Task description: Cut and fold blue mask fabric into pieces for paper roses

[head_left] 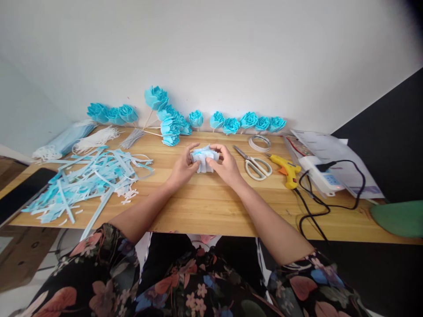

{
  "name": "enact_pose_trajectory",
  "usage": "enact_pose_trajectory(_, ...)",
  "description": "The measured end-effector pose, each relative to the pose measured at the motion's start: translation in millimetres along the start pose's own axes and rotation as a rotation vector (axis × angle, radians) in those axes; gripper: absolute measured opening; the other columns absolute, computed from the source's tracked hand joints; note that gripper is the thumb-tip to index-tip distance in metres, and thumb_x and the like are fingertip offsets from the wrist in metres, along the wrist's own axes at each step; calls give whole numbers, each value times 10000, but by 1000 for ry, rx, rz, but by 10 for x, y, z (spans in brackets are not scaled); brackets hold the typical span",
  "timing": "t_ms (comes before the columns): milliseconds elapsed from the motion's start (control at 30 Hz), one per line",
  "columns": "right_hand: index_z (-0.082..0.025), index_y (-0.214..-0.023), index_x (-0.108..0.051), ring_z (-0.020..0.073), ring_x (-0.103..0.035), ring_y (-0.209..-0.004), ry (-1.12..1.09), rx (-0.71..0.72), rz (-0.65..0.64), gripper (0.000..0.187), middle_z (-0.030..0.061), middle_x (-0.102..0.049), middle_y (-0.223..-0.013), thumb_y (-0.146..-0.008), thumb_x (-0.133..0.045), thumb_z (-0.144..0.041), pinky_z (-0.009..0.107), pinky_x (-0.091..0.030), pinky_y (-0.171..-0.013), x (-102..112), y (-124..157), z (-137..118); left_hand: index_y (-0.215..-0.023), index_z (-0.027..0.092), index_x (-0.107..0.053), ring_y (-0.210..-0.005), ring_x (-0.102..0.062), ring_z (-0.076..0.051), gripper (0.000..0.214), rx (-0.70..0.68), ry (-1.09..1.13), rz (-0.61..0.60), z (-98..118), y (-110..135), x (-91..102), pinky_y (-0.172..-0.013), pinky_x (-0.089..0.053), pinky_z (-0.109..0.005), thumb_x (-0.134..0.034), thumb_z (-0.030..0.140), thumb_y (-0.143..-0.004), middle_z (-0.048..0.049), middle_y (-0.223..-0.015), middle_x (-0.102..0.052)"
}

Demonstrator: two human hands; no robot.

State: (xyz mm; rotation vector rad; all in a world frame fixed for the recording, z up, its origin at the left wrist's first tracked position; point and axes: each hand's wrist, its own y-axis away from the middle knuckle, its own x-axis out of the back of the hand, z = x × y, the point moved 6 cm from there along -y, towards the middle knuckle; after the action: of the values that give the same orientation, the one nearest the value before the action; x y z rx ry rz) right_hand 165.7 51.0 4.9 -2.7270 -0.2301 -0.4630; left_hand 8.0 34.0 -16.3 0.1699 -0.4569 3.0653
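Note:
My left hand [185,166] and my right hand [226,166] hold a small stack of pale blue and white cut mask fabric [204,160] between them, just above the wooden table [194,207]. Both thumbs press on its near face while the fingers curl round the sides and back. Right of my right hand lie scissors [254,165] with white handles, their blades pointing away to the left. Beyond the scissors rests a yellow glue gun [287,169] with its black cord. Blue fabric flowers [171,130] on sticks lie behind my hands.
Blue and white fabric scraps [89,182] heap at left, near a black phone [24,193] and stacked masks [68,136]. Thin wires [132,138] lie behind the heap. A tape roll [259,143] sits beyond the scissors. A power strip [322,176] with looping cords stands at right.

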Motion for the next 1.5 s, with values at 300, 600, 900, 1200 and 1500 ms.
enact_pose_trajectory(300,-234,-1469,-436,225,-658,-1067,-144,-82,-100,783,65,-695,-1151,-739,-713,-306,351,-512,-942,-46,-13,68,-1348,186,-525,-873,-657,-165,555,-83,-177,41,111,6,84,-854,-538,-326,-622,261,-806,-93,-1189,-671)
enact_pose_trajectory(600,-155,-1169,-642,213,-672,-920,28,-109,-199,433,77,-727,-1050,-741,-645,-222,341,-507,-869,-103,-26,150,-1451,180,-443,-1182,-593,-242,729,-44,-350,-16,-54,-32,108,-1016,-477,-388,-646,208,-751,-135,-1363,-580)
enact_pose_trajectory(900,-213,-1327,-567,243,-642,-1125,-26,-107,-210,640,99,-669,-1278,-731,-755,-350,371,-492,-954,-114,1,121,-1484,183,-413,-964,-645,-201,816,35,-323,-7,-57,-7,94,-881,-510,-317,-714,243,-728,-88,-1131,-659)
enact_pose_trajectory(1200,-167,-901,-700,185,-624,-745,-52,-161,-156,273,24,-716,-831,-783,-643,-406,282,-466,-685,-90,-6,218,-1403,176,-520,-551,-437,-95,636,109,-231,19,42,5,129,-548,-397,-221,-695,267,-798,53,-652,-501)
enact_pose_trajectory(1500,-179,-843,-673,136,-535,-649,-328,-243,-66,306,-18,-632,-717,-749,-700,-468,247,-420,-613,-26,-12,196,-1410,162,-476,-1082,-623,-241,781,129,-36,-101,-71,-13,34,-864,-537,-329,-762,479,-756,-163,-1391,-555)
